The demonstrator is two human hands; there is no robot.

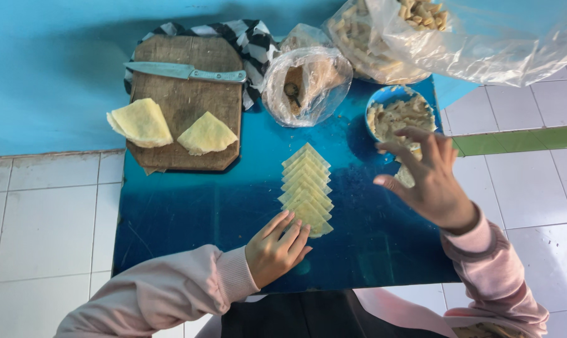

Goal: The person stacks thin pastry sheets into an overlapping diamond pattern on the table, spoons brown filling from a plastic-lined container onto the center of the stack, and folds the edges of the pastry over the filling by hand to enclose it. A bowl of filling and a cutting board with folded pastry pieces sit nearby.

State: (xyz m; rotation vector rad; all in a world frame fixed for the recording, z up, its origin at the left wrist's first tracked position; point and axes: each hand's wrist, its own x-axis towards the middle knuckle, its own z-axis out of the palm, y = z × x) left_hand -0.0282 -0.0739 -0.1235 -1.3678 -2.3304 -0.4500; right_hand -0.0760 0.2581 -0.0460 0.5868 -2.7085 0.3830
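Your left hand point(276, 247) lies flat and open, fingertips touching the near end of the row of dough triangles point(306, 188) in the middle of the blue table point(189, 213). Your right hand point(430, 178) hovers spread, grasping nothing, just beside the blue bowl of filling point(399, 116). The sheets look thin, limp and tearable, so lift by a corner; free room lies left, the table edge near right.

Bare blue tabletop point(189, 206) left of wrapper row point(306, 188)
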